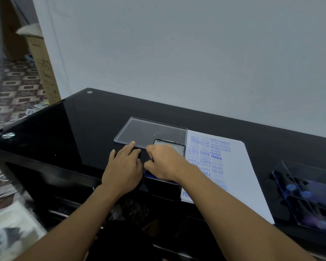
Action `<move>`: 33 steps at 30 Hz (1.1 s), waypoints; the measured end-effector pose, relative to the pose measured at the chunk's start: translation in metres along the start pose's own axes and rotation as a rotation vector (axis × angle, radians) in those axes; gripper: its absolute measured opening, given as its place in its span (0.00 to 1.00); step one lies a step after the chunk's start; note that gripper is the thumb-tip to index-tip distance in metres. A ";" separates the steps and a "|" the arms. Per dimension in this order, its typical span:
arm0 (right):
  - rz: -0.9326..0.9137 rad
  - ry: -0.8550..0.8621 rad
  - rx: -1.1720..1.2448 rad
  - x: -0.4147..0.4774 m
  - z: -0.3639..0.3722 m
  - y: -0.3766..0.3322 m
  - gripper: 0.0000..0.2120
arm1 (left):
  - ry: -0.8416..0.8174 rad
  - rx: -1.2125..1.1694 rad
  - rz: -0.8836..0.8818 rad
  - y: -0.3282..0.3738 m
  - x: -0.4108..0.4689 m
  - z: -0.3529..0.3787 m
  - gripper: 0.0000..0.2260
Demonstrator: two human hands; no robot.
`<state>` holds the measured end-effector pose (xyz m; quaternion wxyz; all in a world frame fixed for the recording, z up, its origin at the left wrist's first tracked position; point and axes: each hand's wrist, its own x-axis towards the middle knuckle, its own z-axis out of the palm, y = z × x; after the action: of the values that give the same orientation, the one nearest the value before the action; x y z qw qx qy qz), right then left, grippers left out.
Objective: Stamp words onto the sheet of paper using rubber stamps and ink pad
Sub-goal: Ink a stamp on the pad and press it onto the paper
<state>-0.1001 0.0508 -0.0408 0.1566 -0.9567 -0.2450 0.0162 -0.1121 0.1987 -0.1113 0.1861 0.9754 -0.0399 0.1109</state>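
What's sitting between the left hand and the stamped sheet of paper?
The open ink pad, with the right hand curled over it. The head view shows it: left hand on one side, paper on the other.

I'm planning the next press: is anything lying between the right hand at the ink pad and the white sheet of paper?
Nothing visible does. The right hand is over the blue ink pad, which lies right beside the white sheet of paper. The clear plastic lid lies behind, the left hand further left.
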 end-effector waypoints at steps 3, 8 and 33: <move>0.007 0.014 0.021 -0.004 0.001 0.000 0.13 | 0.001 0.002 -0.002 0.000 0.000 0.000 0.18; 0.009 0.024 0.033 -0.006 0.000 0.000 0.12 | -0.003 0.010 0.003 0.001 0.000 0.000 0.18; 0.020 0.026 0.036 -0.005 0.002 0.000 0.12 | -0.004 0.006 0.005 0.001 0.000 -0.001 0.18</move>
<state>-0.1048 0.0492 -0.0432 0.1768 -0.9561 -0.2333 0.0099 -0.1119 0.1985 -0.1100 0.1829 0.9761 -0.0425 0.1096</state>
